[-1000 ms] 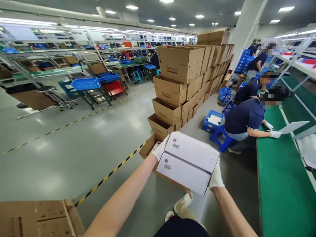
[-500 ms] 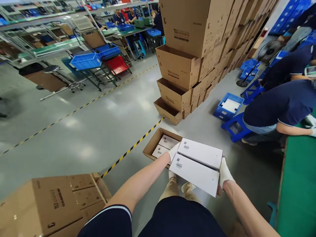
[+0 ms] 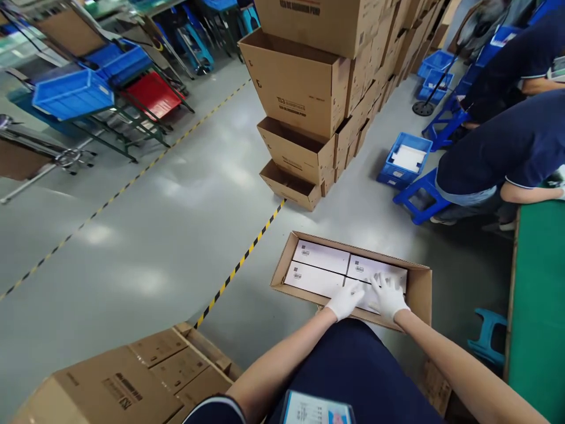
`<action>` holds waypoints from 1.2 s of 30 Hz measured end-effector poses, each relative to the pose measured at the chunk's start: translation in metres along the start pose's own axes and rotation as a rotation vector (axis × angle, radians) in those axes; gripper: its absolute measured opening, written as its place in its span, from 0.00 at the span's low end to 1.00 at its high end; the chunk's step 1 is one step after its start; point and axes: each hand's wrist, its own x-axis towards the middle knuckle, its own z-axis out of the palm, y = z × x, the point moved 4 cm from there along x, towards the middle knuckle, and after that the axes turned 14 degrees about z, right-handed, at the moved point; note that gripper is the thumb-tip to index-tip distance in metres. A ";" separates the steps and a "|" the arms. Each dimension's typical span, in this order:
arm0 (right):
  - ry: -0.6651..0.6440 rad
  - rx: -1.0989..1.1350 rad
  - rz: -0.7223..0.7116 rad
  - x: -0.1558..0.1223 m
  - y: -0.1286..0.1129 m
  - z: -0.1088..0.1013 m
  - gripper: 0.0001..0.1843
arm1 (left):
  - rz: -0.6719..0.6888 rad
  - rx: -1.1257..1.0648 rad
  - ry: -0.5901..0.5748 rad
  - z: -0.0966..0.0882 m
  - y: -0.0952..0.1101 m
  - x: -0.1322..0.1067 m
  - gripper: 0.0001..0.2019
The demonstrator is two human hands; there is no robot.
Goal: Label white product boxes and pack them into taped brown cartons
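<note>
An open cardboard carton (image 3: 418, 294) stands in front of me, with white labelled boxes (image 3: 321, 257) lying side by side in it. My left hand (image 3: 346, 300), in a white glove, rests on the near right white box close to the carton's front wall. Beside it, my gloved right hand (image 3: 388, 297) lies with fingers spread across the tops of the two right-hand boxes (image 3: 375, 270). Neither hand grips anything that I can see. Both hands partly cover the near right box.
Tall stacks of cardboard cartons (image 3: 300, 88) rise ahead. Sealed cartons (image 3: 119, 383) sit on a pallet at lower left. A co-worker (image 3: 494, 147) leans over a green-topped table (image 3: 538, 312) at right. A blue stool (image 3: 421, 197), a blue crate (image 3: 405, 159) and a teal stool (image 3: 488, 335) stand nearby.
The two white boxes I held above the carton are now down in its right half. My hands have let go of their ends and lie on top. The view has tilted downward.
</note>
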 end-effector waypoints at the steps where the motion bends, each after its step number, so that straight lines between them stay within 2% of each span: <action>1: -0.009 -0.068 0.013 0.008 -0.009 0.008 0.52 | 0.041 0.134 0.031 -0.021 0.006 -0.013 0.33; 3: 0.000 -0.145 0.045 0.018 -0.017 0.024 0.58 | 0.101 0.532 0.201 -0.079 0.019 -0.042 0.29; 4: 0.006 -0.163 0.059 0.021 -0.018 0.029 0.59 | 0.084 0.728 0.354 -0.112 0.025 -0.059 0.29; 6: -0.003 -0.173 0.076 0.022 -0.020 0.035 0.60 | -0.050 1.037 0.552 -0.172 0.027 -0.091 0.34; 7: -0.013 -0.164 0.078 0.022 -0.020 0.034 0.61 | -0.156 1.112 0.580 -0.196 0.023 -0.103 0.38; 8: -0.022 -0.144 0.075 0.022 -0.020 0.030 0.61 | -0.261 1.130 0.544 -0.214 0.016 -0.111 0.39; 10: -0.058 -0.032 0.039 0.021 -0.016 0.016 0.56 | -0.414 1.094 0.387 -0.234 -0.001 -0.120 0.35; 12: -0.100 0.118 -0.009 0.015 0.000 -0.003 0.45 | -0.472 1.095 0.221 -0.238 -0.013 -0.121 0.26; 14: -0.049 0.255 0.028 -0.001 0.032 -0.022 0.34 | -0.481 1.209 0.119 -0.238 -0.017 -0.118 0.21; 15: 0.035 0.314 0.106 -0.012 0.054 -0.030 0.31 | -0.483 1.281 0.081 -0.238 -0.017 -0.116 0.21; 17: 0.216 0.437 0.349 -0.040 0.100 -0.037 0.29 | -0.480 1.391 0.012 -0.238 -0.015 -0.112 0.20; 18: 0.246 0.504 0.459 -0.055 0.119 -0.035 0.29 | -0.477 1.420 -0.023 -0.239 -0.014 -0.110 0.19; 20: 0.142 0.578 0.546 -0.076 0.139 -0.022 0.29 | -0.487 1.443 -0.084 -0.240 -0.013 -0.106 0.19; 23: -0.056 0.508 0.465 -0.086 0.139 -0.004 0.22 | -0.504 1.453 -0.163 -0.241 -0.010 -0.102 0.18; 27: -0.158 0.356 0.416 -0.078 0.142 -0.001 0.15 | -0.476 1.519 -0.248 -0.238 -0.002 -0.095 0.19; 31: -0.212 0.313 0.245 -0.070 0.160 -0.006 0.14 | -0.408 1.531 -0.307 -0.237 0.012 -0.090 0.20; 34: -0.252 0.300 0.177 -0.059 0.162 -0.001 0.14 | -0.358 1.317 -0.202 -0.230 0.019 -0.086 0.18; 36: -0.247 0.225 0.138 -0.047 0.147 0.003 0.15 | -0.334 1.120 -0.114 -0.219 0.016 -0.078 0.17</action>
